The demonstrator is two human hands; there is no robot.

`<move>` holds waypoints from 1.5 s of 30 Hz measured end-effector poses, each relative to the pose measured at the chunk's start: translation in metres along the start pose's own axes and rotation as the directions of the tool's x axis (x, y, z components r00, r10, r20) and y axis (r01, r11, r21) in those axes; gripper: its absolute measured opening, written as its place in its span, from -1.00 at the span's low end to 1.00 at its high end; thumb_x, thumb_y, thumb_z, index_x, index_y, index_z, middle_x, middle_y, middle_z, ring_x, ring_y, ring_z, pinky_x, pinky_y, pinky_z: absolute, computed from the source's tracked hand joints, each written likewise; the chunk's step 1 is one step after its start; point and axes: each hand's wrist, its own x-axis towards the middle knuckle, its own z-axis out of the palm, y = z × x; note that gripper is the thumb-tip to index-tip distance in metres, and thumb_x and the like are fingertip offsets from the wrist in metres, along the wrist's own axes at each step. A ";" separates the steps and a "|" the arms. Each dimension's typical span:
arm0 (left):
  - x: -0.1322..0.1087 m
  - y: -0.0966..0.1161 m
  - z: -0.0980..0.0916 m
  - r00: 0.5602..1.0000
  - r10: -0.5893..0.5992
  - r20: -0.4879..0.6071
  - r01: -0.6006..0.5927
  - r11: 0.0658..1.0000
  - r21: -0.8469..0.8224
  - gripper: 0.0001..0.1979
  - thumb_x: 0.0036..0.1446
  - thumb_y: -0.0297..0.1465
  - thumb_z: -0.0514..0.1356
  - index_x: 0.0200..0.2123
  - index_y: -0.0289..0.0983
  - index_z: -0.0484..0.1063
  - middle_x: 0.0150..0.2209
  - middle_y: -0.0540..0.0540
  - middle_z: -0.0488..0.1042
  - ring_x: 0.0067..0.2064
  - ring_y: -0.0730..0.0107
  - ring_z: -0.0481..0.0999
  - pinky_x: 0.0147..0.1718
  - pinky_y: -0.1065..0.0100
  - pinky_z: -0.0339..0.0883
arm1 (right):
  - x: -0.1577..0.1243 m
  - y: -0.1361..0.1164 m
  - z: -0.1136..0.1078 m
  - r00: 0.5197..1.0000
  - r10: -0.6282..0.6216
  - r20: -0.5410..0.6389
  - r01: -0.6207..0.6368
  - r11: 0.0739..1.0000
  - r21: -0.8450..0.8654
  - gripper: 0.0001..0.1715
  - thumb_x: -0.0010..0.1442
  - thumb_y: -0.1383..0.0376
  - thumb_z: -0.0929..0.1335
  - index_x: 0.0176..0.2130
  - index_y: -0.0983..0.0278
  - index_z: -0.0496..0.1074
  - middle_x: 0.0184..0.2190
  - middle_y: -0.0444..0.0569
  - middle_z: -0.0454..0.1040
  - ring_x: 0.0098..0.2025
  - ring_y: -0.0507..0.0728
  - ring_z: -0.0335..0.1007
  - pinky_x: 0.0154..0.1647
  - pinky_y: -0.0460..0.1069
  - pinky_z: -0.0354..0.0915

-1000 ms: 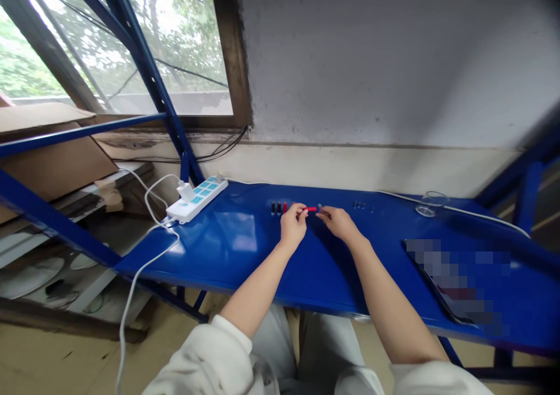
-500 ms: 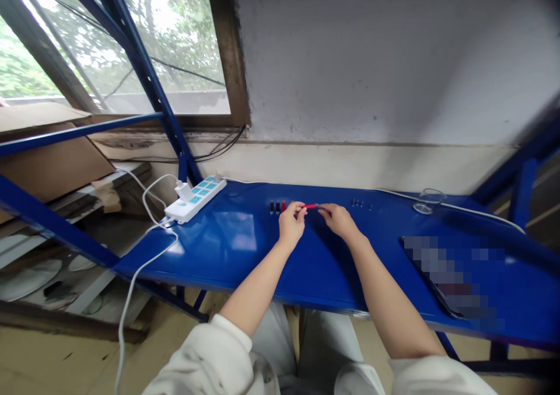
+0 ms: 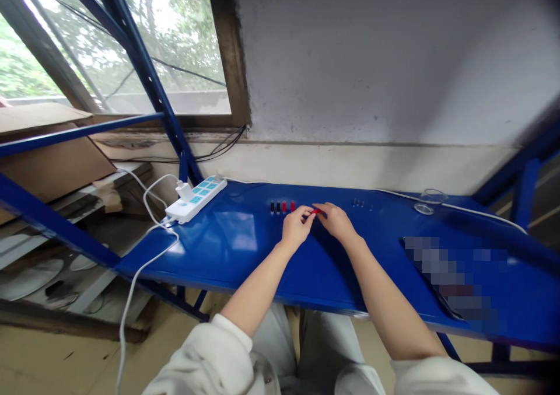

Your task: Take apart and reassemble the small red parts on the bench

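Note:
My left hand [image 3: 297, 228] and my right hand [image 3: 335, 220] meet over the blue steel bench top [image 3: 245, 266], fingertips close together. Between them is a small red plug-like piece [image 3: 315, 211], pinched by both hands; the fingers hide part of it. Just left of my left hand stands a row of several small black and red terminal posts [image 3: 282, 207]. Further right of my right hand, a group of tiny dark posts [image 3: 357, 203] stands near the wall.
A white power strip [image 3: 196, 199] with teal switches and a plugged-in white cable [image 3: 149, 249] sits at the bench's left end. A clear glass dish [image 3: 425, 207] and a pixelated flat object [image 3: 455, 278] lie to the right. Blue rack uprights border the bench.
My left hand has slid right toward my right hand, and the red piece has moved right with it. A further red post now shows at the row's right end.

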 end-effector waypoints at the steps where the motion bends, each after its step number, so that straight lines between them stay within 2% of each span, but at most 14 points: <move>1: 0.000 0.000 0.000 1.000 0.001 0.003 -0.001 1.000 0.019 -0.83 0.03 -0.35 0.13 -0.28 -0.24 0.41 -0.40 -0.02 0.48 -0.52 0.56 0.39 -0.46 0.48 0.29 | 0.000 -0.002 0.001 1.000 -0.004 -0.006 0.004 1.000 0.005 -0.64 0.09 0.39 0.23 -0.09 0.28 0.37 -0.24 0.04 0.44 -0.33 0.08 0.36 -0.31 -0.06 0.23; 5: 0.000 0.002 -0.001 1.000 -0.001 -0.027 0.001 1.000 -0.001 -0.82 0.03 -0.34 0.13 -0.27 -0.25 0.40 -0.39 -0.02 0.47 -0.54 0.58 0.37 -0.48 0.48 0.28 | -0.001 -0.009 0.004 0.999 0.032 -0.017 -0.031 0.999 0.039 -0.74 0.08 0.38 0.23 -0.16 0.31 0.30 -0.34 0.04 0.47 -0.39 0.09 0.37 -0.41 -0.07 0.19; 8: 0.002 0.008 -0.004 0.994 -0.023 -0.108 0.010 0.993 -0.120 -0.78 0.06 -0.29 0.10 -0.24 -0.27 0.37 -0.41 -0.04 0.46 -0.54 0.57 0.37 -0.49 0.48 0.28 | 0.000 -0.013 0.011 0.997 0.070 -0.036 -0.062 0.982 0.176 -0.85 0.12 0.31 0.23 -0.26 0.29 0.28 -0.44 -0.02 0.46 -0.46 0.07 0.36 -0.47 -0.09 0.16; 11: 0.005 0.015 -0.011 0.970 -0.111 -0.214 0.042 0.952 -0.303 -0.74 0.09 -0.23 0.05 -0.29 -0.30 0.35 -0.48 -0.03 0.42 -0.57 0.58 0.35 -0.53 0.48 0.27 | 0.004 -0.017 0.021 0.991 0.127 -0.046 -0.106 0.939 0.326 -0.87 0.08 0.24 0.27 -0.40 0.27 0.26 -0.53 -0.08 0.43 -0.50 0.05 0.34 -0.48 -0.10 0.15; 14: 0.009 0.017 -0.018 0.927 -0.238 -0.290 0.076 0.876 -0.476 -0.70 0.10 -0.19 0.02 -0.38 -0.33 0.33 -0.56 0.00 0.38 -0.63 0.60 0.32 -0.59 0.51 0.21 | 0.010 -0.021 0.032 0.986 0.167 0.014 -0.160 0.913 0.376 -0.84 0.03 0.25 0.31 -0.50 0.27 0.25 -0.55 -0.09 0.43 -0.52 0.03 0.31 -0.49 -0.11 0.14; 17: 0.013 0.015 -0.022 0.874 -0.349 -0.339 0.096 0.806 -0.584 -0.69 0.10 -0.20 0.01 -0.43 -0.34 0.31 -0.62 0.01 0.35 -0.67 0.61 0.29 -0.65 0.53 0.11 | 0.016 -0.022 0.039 0.975 0.199 0.095 -0.220 0.908 0.357 -0.90 0.00 0.31 0.32 -0.49 0.27 0.29 -0.54 -0.10 0.45 -0.50 0.02 0.32 -0.45 -0.11 0.16; 20: 0.014 0.015 -0.024 0.846 -0.412 -0.340 0.113 0.760 -0.640 -0.71 0.09 -0.22 0.01 -0.45 -0.35 0.30 -0.64 0.02 0.33 -0.69 0.61 0.27 -0.69 0.54 0.03 | 0.024 -0.022 0.043 0.965 0.220 0.141 -0.251 0.929 0.272 -0.94 -0.01 0.34 0.33 -0.47 0.28 0.32 -0.51 -0.09 0.47 -0.45 0.03 0.35 -0.41 -0.11 0.15; 28: 0.013 0.016 -0.023 0.852 -0.435 -0.291 0.153 0.739 -0.656 -0.75 0.08 -0.26 0.01 -0.45 -0.33 0.29 -0.66 0.04 0.30 -0.69 0.61 0.25 -0.69 0.53 0.02 | 0.038 -0.020 0.047 0.945 0.267 0.187 -0.285 0.955 0.080 -0.90 0.02 0.29 0.33 -0.45 0.28 0.34 -0.47 -0.07 0.46 -0.39 0.05 0.36 -0.46 -0.11 0.09; 31: 0.014 0.013 -0.020 0.878 -0.422 -0.226 0.217 0.772 -0.597 -0.73 0.09 -0.24 -0.01 -0.45 -0.33 0.29 -0.65 0.02 0.31 -0.68 0.59 0.25 -0.66 0.51 0.06 | 0.038 -0.021 0.044 0.929 0.291 0.230 -0.308 0.951 0.042 -0.88 0.02 0.26 0.33 -0.40 0.28 0.38 -0.41 -0.06 0.47 -0.34 0.06 0.37 -0.43 -0.11 0.11; 34: 0.012 0.010 -0.015 0.947 -0.311 -0.086 0.258 0.890 -0.376 -0.70 0.10 -0.21 -0.01 -0.47 -0.32 0.32 -0.61 -0.01 0.36 -0.61 0.54 0.30 -0.57 0.48 0.14 | 0.031 -0.018 0.036 0.922 0.305 0.237 -0.316 0.949 0.008 -0.74 0.00 0.23 0.33 -0.25 0.26 0.39 -0.29 -0.02 0.47 -0.23 0.11 0.36 -0.38 -0.08 0.15; 37: 0.006 0.010 -0.011 0.992 -0.125 0.018 0.124 0.992 0.024 -0.71 0.10 -0.23 0.01 -0.50 -0.29 0.34 -0.56 -0.03 0.40 -0.51 0.49 0.35 -0.49 0.45 0.15 | 0.016 -0.010 0.024 0.929 0.314 0.196 -0.322 0.947 0.008 -0.62 0.05 0.19 0.29 -0.11 0.25 0.36 -0.20 0.02 0.45 -0.15 0.15 0.34 -0.30 -0.03 0.19; 39: 0.002 0.011 -0.010 0.997 -0.008 0.073 -0.010 0.970 0.242 -0.72 0.12 -0.26 -0.01 -0.51 -0.28 0.34 -0.52 -0.04 0.41 -0.47 0.46 0.35 -0.47 0.44 0.14 | 0.005 -0.004 0.015 0.928 0.323 0.185 -0.338 0.940 0.051 -0.62 0.07 0.18 0.28 -0.10 0.25 0.35 -0.19 0.02 0.46 -0.16 0.13 0.36 -0.26 -0.02 0.21; 42: -0.004 0.013 -0.010 0.979 0.099 0.177 -0.160 0.913 0.376 -0.71 0.15 -0.29 -0.05 -0.50 -0.26 0.35 -0.48 -0.06 0.41 -0.43 0.42 0.37 -0.46 0.42 0.13 | -0.011 0.003 0.005 0.931 0.331 0.152 -0.351 0.927 0.135 -0.68 0.07 0.22 0.27 -0.15 0.26 0.38 -0.27 0.00 0.49 -0.22 0.09 0.39 -0.23 -0.04 0.23; 45: -0.006 0.013 -0.010 0.961 0.129 0.244 -0.221 0.889 0.402 -0.72 0.15 -0.30 -0.05 -0.48 -0.25 0.36 -0.46 -0.08 0.42 -0.42 0.38 0.38 -0.46 0.42 0.13 | -0.019 0.002 0.000 0.946 0.316 0.073 -0.324 0.928 0.183 -0.76 0.08 0.27 0.26 -0.24 0.27 0.42 -0.33 0.00 0.50 -0.27 0.08 0.40 -0.27 -0.07 0.24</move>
